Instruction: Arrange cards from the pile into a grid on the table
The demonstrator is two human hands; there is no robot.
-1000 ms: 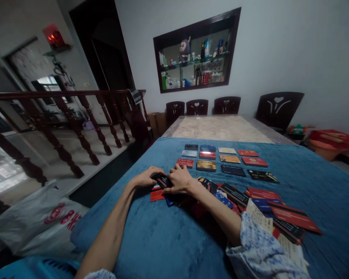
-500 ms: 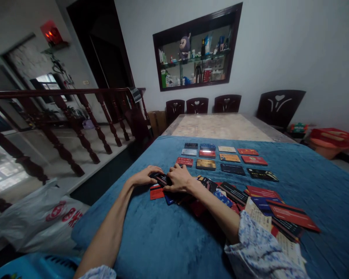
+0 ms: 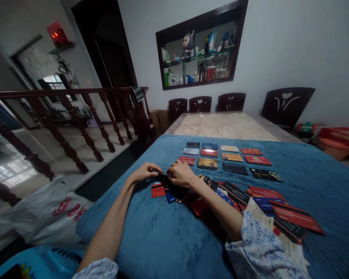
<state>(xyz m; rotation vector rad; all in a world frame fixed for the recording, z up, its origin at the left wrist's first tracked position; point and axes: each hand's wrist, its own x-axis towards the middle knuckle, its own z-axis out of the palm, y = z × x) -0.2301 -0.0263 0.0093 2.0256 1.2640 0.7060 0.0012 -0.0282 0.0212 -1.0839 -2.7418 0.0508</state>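
Note:
A dark card [image 3: 163, 174], seen almost edge-on, is held just above the loose pile between my two hands. My left hand [image 3: 144, 173] pinches its left end between thumb and fingers. At the other end my right hand [image 3: 181, 173] has its fingers closed on the card. Below them lie a red card with a black stripe [image 3: 158, 190] and a blue card [image 3: 171, 197]. More loose cards, such as a black one [image 3: 235, 192] and a red one [image 3: 296, 216], spread to the right, partly hidden by my right forearm.
Rows of neat card stacks, among them a gold one [image 3: 207, 163] and a black one [image 3: 266, 174], stand beyond my hands on the blue cloth [image 3: 151, 232]. Dark chairs [image 3: 287, 104] line the table's far side. A plastic bag [image 3: 46, 213] and a blue stool [image 3: 46, 263] are at the left.
The dark card has been lifted off the pile and tipped from showing its face to nearly edge-on, with both hands still on it. The view has shifted slightly.

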